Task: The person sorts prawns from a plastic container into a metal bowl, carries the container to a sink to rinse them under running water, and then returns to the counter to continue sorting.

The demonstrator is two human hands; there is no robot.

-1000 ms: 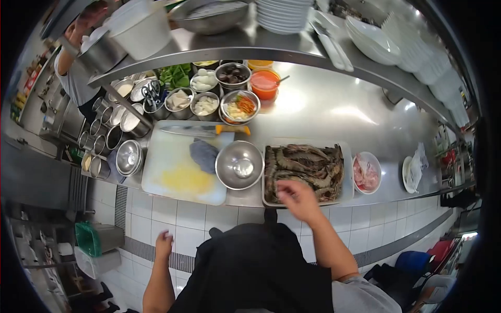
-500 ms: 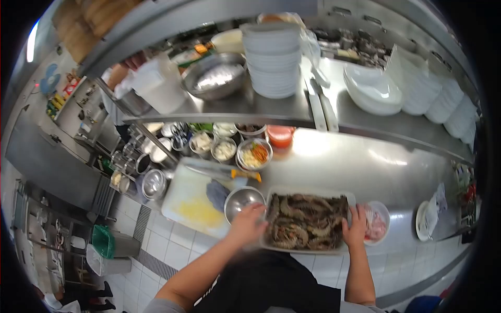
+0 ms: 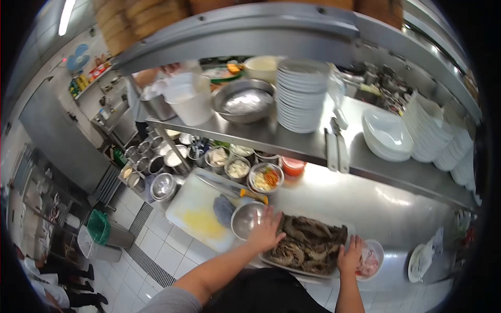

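Observation:
A shallow tray point(image 3: 308, 271) full of raw, dark-shelled shrimp point(image 3: 308, 242) lies before me on the steel counter. My left hand point(image 3: 266, 230) rests at its left end, fingers spread and overlapping the rim of a small steel bowl point(image 3: 242, 220). At the tray's right end, my right hand point(image 3: 350, 255) has its fingers extended along the edge. Close beside that hand, a white bowl point(image 3: 379, 249) holds pale pink raw pieces point(image 3: 369, 261). Left of the steel bowl, a grey cloth point(image 3: 223, 209) lies on a white cutting board point(image 3: 182, 201) with yellow stains.
A knife point(image 3: 222, 187) and a yellow-handled tool point(image 3: 254, 196) lie at the board's far edge. Behind are bowls of chopped ingredients point(image 3: 265, 178). The steel shelf point(image 3: 250, 142) above carries stacked plates point(image 3: 300, 99) and two knives point(image 3: 336, 148). Someone's arm point(image 3: 148, 78) shows behind it.
My view has tilted up, so the counter sits lower in it. The left hand's fingers have spread and point farther forward; both hands stay at the tray's ends.

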